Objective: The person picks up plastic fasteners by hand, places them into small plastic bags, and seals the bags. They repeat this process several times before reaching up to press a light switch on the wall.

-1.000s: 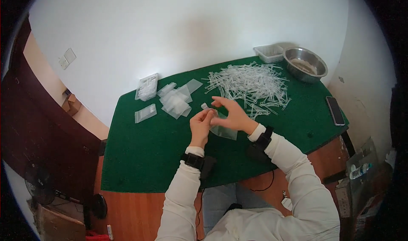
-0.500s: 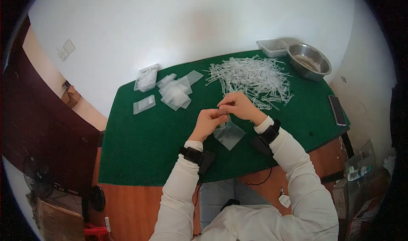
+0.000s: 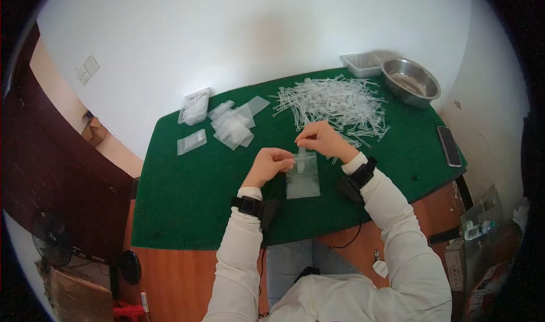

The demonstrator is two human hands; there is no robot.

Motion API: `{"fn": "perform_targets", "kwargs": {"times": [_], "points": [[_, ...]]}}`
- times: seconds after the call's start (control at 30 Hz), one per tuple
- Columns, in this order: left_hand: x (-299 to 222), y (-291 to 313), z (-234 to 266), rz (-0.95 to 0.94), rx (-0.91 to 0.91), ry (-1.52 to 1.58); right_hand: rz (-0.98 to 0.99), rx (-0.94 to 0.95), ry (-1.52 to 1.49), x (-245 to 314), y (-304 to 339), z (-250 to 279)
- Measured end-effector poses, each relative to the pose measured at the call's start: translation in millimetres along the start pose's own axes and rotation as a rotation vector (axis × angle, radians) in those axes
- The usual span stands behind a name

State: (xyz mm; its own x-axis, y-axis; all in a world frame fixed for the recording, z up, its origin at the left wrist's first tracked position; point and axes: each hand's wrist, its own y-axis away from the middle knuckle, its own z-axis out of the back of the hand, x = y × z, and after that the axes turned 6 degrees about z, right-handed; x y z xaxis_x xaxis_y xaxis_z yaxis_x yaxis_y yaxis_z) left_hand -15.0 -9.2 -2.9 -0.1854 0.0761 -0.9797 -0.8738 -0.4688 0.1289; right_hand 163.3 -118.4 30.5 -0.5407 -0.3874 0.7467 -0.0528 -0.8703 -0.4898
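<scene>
My left hand [image 3: 269,166] pinches the upper left edge of a small clear plastic bag [image 3: 303,188], which hangs flat over the green table. Above the bag's mouth, my right hand [image 3: 327,141] has its fingers closed on the top of a narrow, whitish translucent bundle [image 3: 301,158]. It looks like clear plastic sticks; its lower part lies within the bag's outline. A large pile of clear plastic sticks with looped ends [image 3: 335,100] lies beyond my right hand. Several flat clear bags [image 3: 234,130] overlap farther left, with a filled bag [image 3: 192,142] beside them.
At the back left stands a clear tray of white packed pieces [image 3: 195,106]. A clear plastic tray [image 3: 361,64] and a steel bowl [image 3: 410,79] are at the back right. A phone [image 3: 449,146] lies near the right edge of the green tabletop [image 3: 187,208].
My hands have drawn apart a little, the left one moving left. The bag has turned from slanted to hanging straight, and the bundle at its mouth now shows more.
</scene>
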Motion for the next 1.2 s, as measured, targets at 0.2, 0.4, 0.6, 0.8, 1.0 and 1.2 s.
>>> {"fn": "perform_targets", "kwargs": {"times": [0.2, 0.4, 0.6, 0.8, 1.0, 1.2], "points": [[-7, -3, -15, -0.186, -0.156, 0.062, 0.121, 0.014, 0.047, 0, 1, -3], [-13, 0, -16, -0.275, -0.251, 0.108, 0.141, 0.009, -0.006, 5, 0, -5], [-12, -2, -15, -0.368, -0.306, 0.187, 0.02, -0.272, -0.221, -1, 0, -5], [-13, -3, -13, -0.402, -0.406, 0.256, -0.203, -0.277, -0.462, -17, 4, -10], [-9, -5, -7, -0.354, -0.5, 0.33, -0.281, -0.207, -0.741, -20, 7, -25], [-4, -8, -2, -0.297, -0.562, 0.539, -0.353, -0.082, -0.592, -22, 10, -30]]}}
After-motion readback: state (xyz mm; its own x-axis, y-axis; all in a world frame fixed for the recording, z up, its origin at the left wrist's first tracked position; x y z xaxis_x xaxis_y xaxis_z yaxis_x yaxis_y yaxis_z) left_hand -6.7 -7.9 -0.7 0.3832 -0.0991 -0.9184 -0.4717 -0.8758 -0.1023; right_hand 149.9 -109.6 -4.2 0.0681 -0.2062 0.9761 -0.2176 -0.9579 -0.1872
